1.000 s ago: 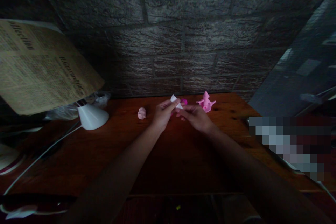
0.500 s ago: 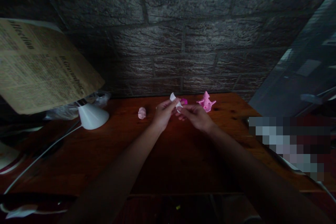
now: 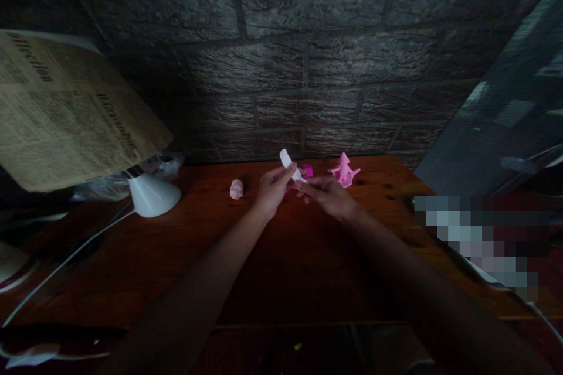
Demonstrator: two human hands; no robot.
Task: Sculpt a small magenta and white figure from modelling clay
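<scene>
Over the far part of a reddish wooden table [image 3: 281, 258], my left hand [image 3: 270, 190] and my right hand [image 3: 329, 194] meet, and both pinch a small white strip [image 3: 288, 164] of soft material that sticks up and to the left from the fingertips. A small magenta lump [image 3: 307, 171] lies just behind the fingers. To the right of it stands a pink modelled figure [image 3: 343, 170]. A pale pink ball [image 3: 236, 188] lies to the left of my left hand.
A white lamp head [image 3: 152, 194] with its cable lies at the left beside crumpled plastic [image 3: 165, 165]. A newspaper sheet [image 3: 65, 111] hangs over the left side. A dark brick wall [image 3: 308, 70] closes the back. A blurred patch covers the right edge.
The white piece between my fingers has gone from a folded, two-pointed shape to a longer strip pointing up and left. Both hands stayed where they were.
</scene>
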